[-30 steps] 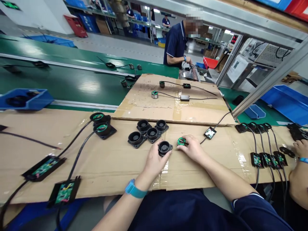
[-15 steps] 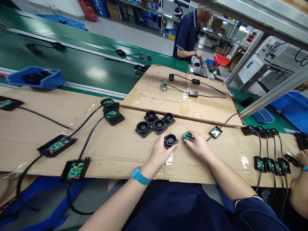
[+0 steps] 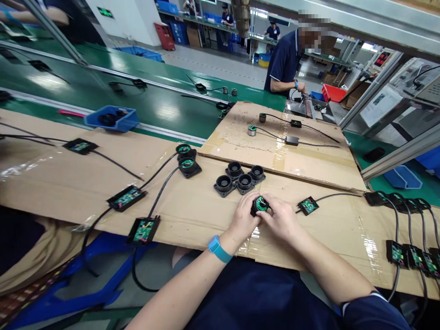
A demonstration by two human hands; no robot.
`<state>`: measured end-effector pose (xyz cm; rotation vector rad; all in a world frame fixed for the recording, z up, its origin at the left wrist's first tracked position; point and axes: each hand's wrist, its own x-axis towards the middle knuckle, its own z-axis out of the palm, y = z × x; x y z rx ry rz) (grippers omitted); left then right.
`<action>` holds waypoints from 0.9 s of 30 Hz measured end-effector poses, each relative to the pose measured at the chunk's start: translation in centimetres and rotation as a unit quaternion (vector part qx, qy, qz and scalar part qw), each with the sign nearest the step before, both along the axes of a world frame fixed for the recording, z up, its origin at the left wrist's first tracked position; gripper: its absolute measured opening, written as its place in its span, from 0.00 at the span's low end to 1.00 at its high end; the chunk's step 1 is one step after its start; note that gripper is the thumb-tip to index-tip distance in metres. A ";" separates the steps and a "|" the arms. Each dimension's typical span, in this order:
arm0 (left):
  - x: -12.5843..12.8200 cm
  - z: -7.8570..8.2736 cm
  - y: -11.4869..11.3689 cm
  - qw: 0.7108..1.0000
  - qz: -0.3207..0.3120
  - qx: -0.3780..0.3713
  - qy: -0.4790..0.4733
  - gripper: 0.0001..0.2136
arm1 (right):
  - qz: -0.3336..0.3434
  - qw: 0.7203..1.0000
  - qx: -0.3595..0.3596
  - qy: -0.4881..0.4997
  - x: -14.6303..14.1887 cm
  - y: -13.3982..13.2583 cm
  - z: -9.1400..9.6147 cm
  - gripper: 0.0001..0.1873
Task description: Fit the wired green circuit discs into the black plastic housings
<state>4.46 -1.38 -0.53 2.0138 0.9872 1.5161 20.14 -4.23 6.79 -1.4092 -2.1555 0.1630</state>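
Observation:
My left hand (image 3: pixel 243 216) is closed around a black round housing with a square flange, mostly hidden by the fingers. At the housing's mouth sits a round green circuit board (image 3: pixel 261 203) with small wires on it. My right hand (image 3: pixel 281 214) pinches this board part from the right, fingers and thumb at its edge. Beside the right hand lies an open black box with a green board (image 3: pixel 308 206), its cable running off to the right. Several loose black housings (image 3: pixel 245 182) stand together just beyond my left hand, mouths up.
Two wired assemblies (image 3: pixel 143 230) lie on the cardboard (image 3: pixel 206 215) to the left. More wired boxes (image 3: pixel 398 253) are lined up at the right. A raised cardboard sheet (image 3: pixel 237 144) holds two cabled parts. Behind are a blue bin (image 3: pixel 112 118) and a co-worker (image 3: pixel 282 62).
My hands have come together, and the round circuit board now sits at the mouth of the housing, where before they were apart. The camera view has shifted left.

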 end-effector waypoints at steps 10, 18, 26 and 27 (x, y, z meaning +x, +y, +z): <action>0.0 0.1 -0.3 1.000 0.004 0.023 0.010 0.24 | -0.034 0.999 0.007 -0.013 -0.6 -0.9 -1.1 0.26; 0.1 -0.3 -0.2 1.000 -0.011 -0.008 -0.001 0.26 | 0.005 1.000 0.028 0.012 0.6 -0.9 -2.4 0.30; 0.2 -1.7 0.1 0.991 -0.082 -0.086 0.052 0.33 | -0.011 1.000 0.005 0.010 0.4 -0.7 -2.5 0.25; 0.1 -1.7 0.1 0.989 -0.091 -0.105 0.055 0.38 | -0.018 1.000 -0.006 0.001 0.3 -0.5 -2.3 0.26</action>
